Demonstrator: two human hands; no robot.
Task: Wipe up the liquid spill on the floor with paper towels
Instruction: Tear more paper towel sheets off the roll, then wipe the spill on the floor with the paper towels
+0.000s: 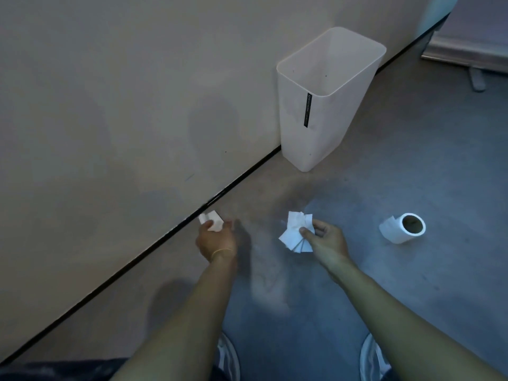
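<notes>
My left hand [215, 240] holds a small folded white paper towel piece [213, 220] near the dark line where wall meets floor. My right hand [324, 237] pinches a crumpled wad of white paper towel [295, 233] just above the grey floor. A faint pale wet smear [265, 273] runs along the floor between my two hands and toward me; its edges are hard to make out. A nearly used-up paper towel roll [402, 228] lies on its side to the right of my right hand.
A white plastic waste bin [327, 105] stands against the wall, beyond my right hand. The beige wall [110, 105] fills the left. My shoes [229, 358] show at the bottom edge. A metal stand base [467, 59] sits far right.
</notes>
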